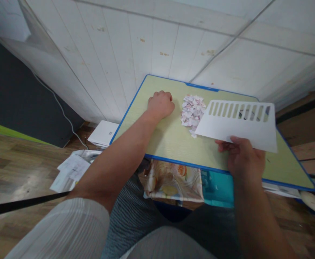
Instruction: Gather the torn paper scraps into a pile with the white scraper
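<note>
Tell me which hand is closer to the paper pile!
Left. The left hand is just left of the paper pile, not touching it; the right hand is farther off, to its lower right, holding a white card.

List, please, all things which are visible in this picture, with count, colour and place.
Tabletop: 1, pale yellow-green, blue rim, before the person
Paper scraps: many, mostly white, piled on the tabletop
Slotted card: 1, white, right of the scraps
Patterned bag: 1, tan, below the near rim
Teal package: 1, teal, right of the bag
Box: 1, white, low, left of the tabletop
Loose papers: several, white, nearer than the box
Panel: 1, dark grey, far left
Wall: 1, white, behind the tabletop
Floor: 1, brown, lower left
Sleeve: 1, pale, lower left
Hands: 2, bare; left hand curled on the tabletop, right hand holding the card
</note>
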Demonstrator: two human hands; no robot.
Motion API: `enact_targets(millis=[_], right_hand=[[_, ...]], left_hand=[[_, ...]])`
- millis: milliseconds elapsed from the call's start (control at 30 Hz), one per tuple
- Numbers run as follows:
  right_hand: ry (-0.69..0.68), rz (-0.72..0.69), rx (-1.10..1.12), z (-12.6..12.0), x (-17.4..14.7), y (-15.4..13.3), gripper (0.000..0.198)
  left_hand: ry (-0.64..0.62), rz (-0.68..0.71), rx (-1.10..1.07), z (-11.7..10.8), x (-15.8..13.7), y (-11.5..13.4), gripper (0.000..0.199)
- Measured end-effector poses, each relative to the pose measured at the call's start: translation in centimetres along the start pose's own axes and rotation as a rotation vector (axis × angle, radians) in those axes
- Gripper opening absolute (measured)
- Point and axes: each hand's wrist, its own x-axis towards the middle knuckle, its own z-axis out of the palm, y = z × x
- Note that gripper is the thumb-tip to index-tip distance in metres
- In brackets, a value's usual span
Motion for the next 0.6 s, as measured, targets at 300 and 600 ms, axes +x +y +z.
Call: enact_targets(millis=[300,600], right_hand=[[0.11,-0.014,-0.012,0.31,-0.25,0.09,0.015],[0.161,-0.044,-0.037,0.6,-0.37,-0.26,0.013]], left_hand=[[0.015,0.007,0.009,0.36,0.29,-0.26,0.045],[0.011,0.015,0.014,0.16,0.26,-0.13,0.047]])
